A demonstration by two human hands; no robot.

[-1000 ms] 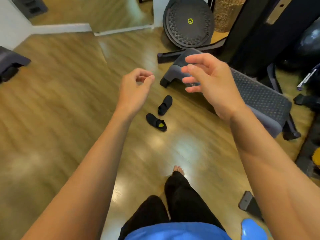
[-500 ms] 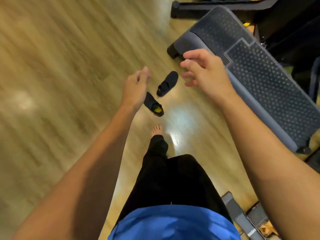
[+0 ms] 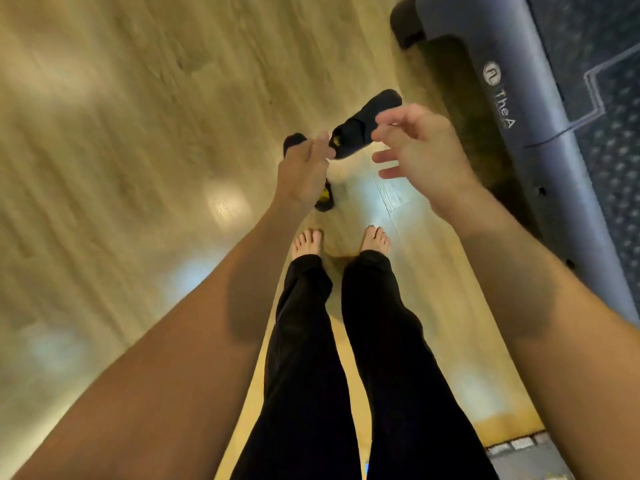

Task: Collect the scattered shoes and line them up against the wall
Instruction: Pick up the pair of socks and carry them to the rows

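Observation:
Two black slip-on shoes with yellow insoles lie on the wooden floor just ahead of my bare feet. The far shoe (image 3: 363, 124) lies slanted beside the step platform. The near shoe (image 3: 323, 199) is mostly hidden under my left hand (image 3: 304, 168), which reaches down over it with fingers extended; whether it touches the shoe is unclear. My right hand (image 3: 415, 147) hovers just right of the far shoe, fingers loosely spread, holding nothing.
A grey-blue aerobic step platform (image 3: 512, 116) runs along the right side, close to the far shoe. My legs in black trousers (image 3: 346, 341) stand below the shoes. A grey mat corner (image 3: 526, 455) lies at the lower right. Wooden floor (image 3: 138, 168) spreads to the left.
I have stepped up to the shoes and bent down; both feet now stand behind them. Both hands have dropped toward the shoes, the left over the near one, the right beside the far one.

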